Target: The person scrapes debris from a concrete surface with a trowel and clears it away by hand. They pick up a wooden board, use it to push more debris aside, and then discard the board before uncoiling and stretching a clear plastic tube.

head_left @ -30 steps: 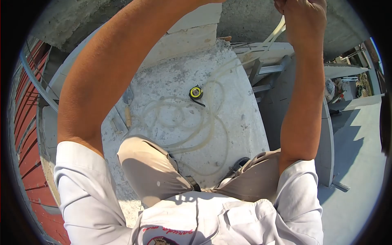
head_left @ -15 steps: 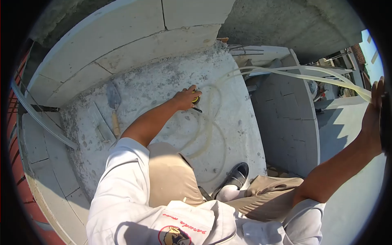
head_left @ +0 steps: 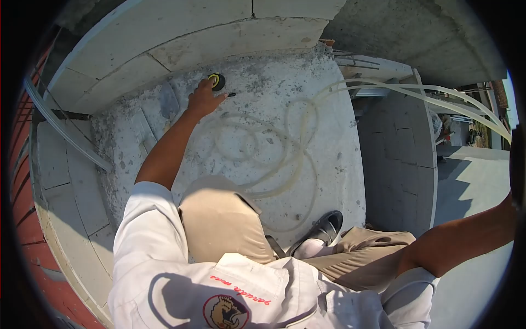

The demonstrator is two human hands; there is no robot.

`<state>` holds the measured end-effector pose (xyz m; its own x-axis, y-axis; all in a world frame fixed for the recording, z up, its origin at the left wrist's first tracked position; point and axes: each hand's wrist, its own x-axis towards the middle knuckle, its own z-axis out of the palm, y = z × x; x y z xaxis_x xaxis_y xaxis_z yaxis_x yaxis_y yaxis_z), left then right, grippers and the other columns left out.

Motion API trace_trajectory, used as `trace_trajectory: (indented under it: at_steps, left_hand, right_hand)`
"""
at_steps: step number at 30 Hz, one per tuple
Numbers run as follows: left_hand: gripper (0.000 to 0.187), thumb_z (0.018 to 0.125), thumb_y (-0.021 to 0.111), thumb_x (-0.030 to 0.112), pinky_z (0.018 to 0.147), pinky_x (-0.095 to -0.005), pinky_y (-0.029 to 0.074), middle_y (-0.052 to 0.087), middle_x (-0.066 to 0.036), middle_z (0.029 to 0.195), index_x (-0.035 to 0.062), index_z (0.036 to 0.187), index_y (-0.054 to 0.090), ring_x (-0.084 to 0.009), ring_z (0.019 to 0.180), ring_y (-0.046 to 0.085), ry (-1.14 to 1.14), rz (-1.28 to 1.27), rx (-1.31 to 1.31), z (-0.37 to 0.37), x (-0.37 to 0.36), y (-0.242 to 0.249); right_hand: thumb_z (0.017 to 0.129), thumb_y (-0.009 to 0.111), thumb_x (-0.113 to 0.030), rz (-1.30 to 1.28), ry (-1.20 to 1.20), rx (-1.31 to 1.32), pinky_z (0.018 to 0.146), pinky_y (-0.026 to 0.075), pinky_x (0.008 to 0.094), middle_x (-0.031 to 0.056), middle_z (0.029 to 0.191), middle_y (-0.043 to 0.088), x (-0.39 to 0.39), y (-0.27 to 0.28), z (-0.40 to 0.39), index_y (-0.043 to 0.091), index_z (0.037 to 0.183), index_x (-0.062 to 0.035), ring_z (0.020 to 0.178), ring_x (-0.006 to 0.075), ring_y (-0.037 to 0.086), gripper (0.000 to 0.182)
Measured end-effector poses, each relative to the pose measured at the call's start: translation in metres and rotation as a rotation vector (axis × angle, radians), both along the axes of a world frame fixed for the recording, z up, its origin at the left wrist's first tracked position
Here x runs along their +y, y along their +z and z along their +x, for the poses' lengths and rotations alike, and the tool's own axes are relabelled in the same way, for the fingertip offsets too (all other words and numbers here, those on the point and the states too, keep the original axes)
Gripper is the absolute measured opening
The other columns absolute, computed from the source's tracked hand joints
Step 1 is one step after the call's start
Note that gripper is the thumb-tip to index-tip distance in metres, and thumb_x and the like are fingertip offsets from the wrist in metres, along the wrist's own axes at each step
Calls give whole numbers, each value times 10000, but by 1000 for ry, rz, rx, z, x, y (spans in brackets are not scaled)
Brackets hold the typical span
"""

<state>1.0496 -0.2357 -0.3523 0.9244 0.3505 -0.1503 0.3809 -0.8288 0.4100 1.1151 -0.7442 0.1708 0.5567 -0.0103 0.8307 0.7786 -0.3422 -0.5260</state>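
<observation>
My left hand (head_left: 203,100) is reached out over the concrete slab, its fingers closed around a yellow and black tape measure (head_left: 217,82). A short dark stick-like piece (head_left: 231,94) juts out by the thumb. Close to that hand lies a trowel (head_left: 169,101), its handle hidden behind my forearm, with a flat metal strip (head_left: 143,129) beside it. My right hand (head_left: 515,156) is raised at the far right edge, dark and mostly cut off. Lengths of a clear hose (head_left: 466,100) run up to it, and the rest of the hose lies looped on the slab.
Pale block walls (head_left: 213,41) bound the slab (head_left: 334,164) at the back and left. Past its right edge the level drops beside another block wall (head_left: 397,148). A bent conduit (head_left: 71,131) rises at the left. My sandalled foot (head_left: 320,233) rests near the front.
My left hand has carried the tape measure left and away from me, from beside the hose loops to near the trowel. My right hand has slid further out of view.
</observation>
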Motion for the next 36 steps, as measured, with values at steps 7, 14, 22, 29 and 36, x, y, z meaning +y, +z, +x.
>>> trace_trajectory:
  at_steps: [7, 14, 22, 29, 36]
  left_hand:
    - [1145, 761, 801, 620, 1172, -578, 355, 331, -309, 1583, 78, 1618, 269, -430, 1475, 358, 271, -271, 282, -153, -33, -17]
    - [1225, 660, 904, 534, 1193, -452, 361, 373, -289, 1570, 30, 1598, 300, -409, 1470, 380, -154, -289, 549, -141, -65, 18]
    - [883, 830, 858, 394, 1193, -448, 357, 521, -240, 1507, -17, 1507, 465, -349, 1417, 490, -392, -595, -97, 28, -95, 266]
    - [557, 985, 705, 378, 1137, -393, 414, 641, -177, 1343, -6, 1372, 593, -292, 1316, 565, -885, -929, -619, 117, -256, 402]
    - [397, 1004, 687, 353, 784, -317, 594, 712, -60, 1027, 3, 1191, 693, -120, 903, 651, -935, -1513, -461, 114, -310, 383]
  right_hand:
    - [971, 658, -392, 0, 121, 6, 585, 308, 251, -35, 738, 451, 10, -6, 15, 482, 1347, -61, 572, 89, 347, 532]
    - [986, 635, -435, 57, 195, 62, 548, 341, 256, 14, 801, 534, 50, -25, 22, 480, 1391, -14, 572, 96, 385, 604]
    - [1060, 603, -241, 242, 619, 212, 556, 445, 253, 57, 765, 656, 76, -55, 48, 675, 1105, 25, 625, 109, 560, 280]
    - [1047, 622, -249, 387, 793, 265, 659, 558, 270, 123, 869, 740, 85, -59, 63, 684, 1103, 2, 789, 171, 716, 265]
    - [1059, 574, -179, 292, 764, 354, 902, 572, 377, 175, 1004, 745, 34, -38, 61, 642, 1208, -15, 956, 285, 741, 232]
